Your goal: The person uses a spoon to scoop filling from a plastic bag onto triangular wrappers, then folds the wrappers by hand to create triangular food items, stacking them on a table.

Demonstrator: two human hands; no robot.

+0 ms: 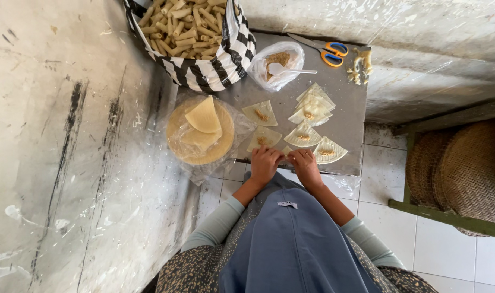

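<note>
Left hand: the left hand [265, 164] rests at the near edge of the desk [351, 116], fingers curled down over a small wrapper piece [286, 150], pinching it.
Right hand: the right hand [305, 166] sits just beside the left, fingertips pressed on the same piece; I cannot tell how tightly either grip has closed.
Wrapper piece: only a pale corner shows between the two hands, right at the desk's front edge.
Doing it well: I'd judge even pressure from both thumbs matters, rolling snugly so the filling stays tucked inside.
Filled wedges: several filled wedges [304, 134] lie just beyond the hands.
Round stack: a stack of wrappers [199, 133] sits left on clear plastic.
Filling: a bag of filling [278, 62] holds a white spoon [288, 69].
Further back: striped bag of finished rolls [185, 27]; scissors [324, 51].
</note>
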